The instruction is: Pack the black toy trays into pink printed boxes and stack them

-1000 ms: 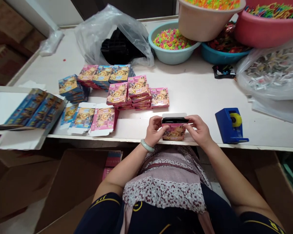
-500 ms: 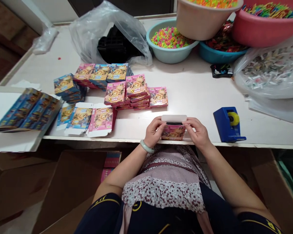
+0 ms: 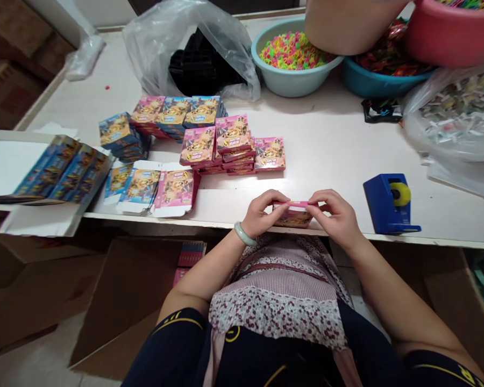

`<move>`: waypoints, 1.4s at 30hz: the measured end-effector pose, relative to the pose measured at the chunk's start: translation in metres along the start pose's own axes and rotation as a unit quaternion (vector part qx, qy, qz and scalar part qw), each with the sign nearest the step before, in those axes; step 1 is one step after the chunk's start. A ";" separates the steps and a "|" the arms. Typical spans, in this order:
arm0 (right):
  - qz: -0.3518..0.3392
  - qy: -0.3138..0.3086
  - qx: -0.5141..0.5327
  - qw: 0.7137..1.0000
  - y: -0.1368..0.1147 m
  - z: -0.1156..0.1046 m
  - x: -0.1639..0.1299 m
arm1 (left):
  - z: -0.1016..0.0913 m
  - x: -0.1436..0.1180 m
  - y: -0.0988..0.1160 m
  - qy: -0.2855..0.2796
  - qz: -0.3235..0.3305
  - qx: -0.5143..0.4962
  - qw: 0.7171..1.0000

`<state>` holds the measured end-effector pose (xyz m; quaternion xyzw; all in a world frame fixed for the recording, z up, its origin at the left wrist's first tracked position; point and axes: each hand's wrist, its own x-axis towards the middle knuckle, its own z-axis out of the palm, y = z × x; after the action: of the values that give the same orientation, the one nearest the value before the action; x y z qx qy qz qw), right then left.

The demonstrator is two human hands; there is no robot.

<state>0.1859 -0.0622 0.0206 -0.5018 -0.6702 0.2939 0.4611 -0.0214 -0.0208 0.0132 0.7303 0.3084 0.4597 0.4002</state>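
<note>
Gripping a small pink box (image 3: 294, 214) at the near edge of the desk (image 3: 331, 156), I hold it between both hands, its top flap down and its printed front facing me. My left hand (image 3: 262, 214) pinches the left end with the fingers (image 3: 271, 200) curled over the top edge; a pale green bangle (image 3: 243, 235) sits on that wrist. My right hand (image 3: 337, 217) closes on the right end, fingertips touching the flap.

Just beyond the box, stacks of closed pink boxes (image 3: 232, 145) stand on the desk, with blue ones (image 3: 173, 112) behind and to the left. Flat, unfolded cartons (image 3: 153, 185) lie fanned out to the left of my hands, near an open white carton of blue packs (image 3: 44, 172) that overhangs the desk edge. A blue tape dispenser (image 3: 390, 203) sits to the right, apart from my right hand. At the far side are a clear plastic bag (image 3: 193, 48) with dark contents and a light blue basin (image 3: 294, 59) of bright coloured pieces.
</note>
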 end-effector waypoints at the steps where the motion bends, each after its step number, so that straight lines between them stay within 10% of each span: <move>1: 0.011 0.007 0.001 1.000 -0.001 0.001 0.000 | 0.002 0.001 0.001 0.001 -0.004 0.001 1.000; 15: -0.117 -0.058 -0.065 0.989 0.007 -0.010 -0.018 | -0.028 -0.009 -0.016 -0.166 0.141 0.075 0.973; 22: -0.071 0.012 -0.049 0.996 0.007 0.003 -0.018 | -0.010 -0.010 -0.018 -0.065 0.047 0.040 0.996; 26: 0.017 0.100 -0.114 0.988 0.019 -0.047 -0.037 | 0.013 -0.005 -0.022 0.018 0.038 0.055 0.998; 33: 0.165 0.196 -0.396 0.882 0.056 -0.145 -0.083 | 0.024 0.007 -0.027 0.078 0.047 0.092 0.992; 42: 0.254 0.296 -0.021 0.921 0.078 -0.124 -0.095 | 0.027 0.011 -0.022 0.018 0.073 0.125 0.989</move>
<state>0.3373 -0.1351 -0.0268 -0.7284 -0.3594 0.2252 0.5381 0.0056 -0.0094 -0.0086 0.7869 0.3162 0.4587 0.2654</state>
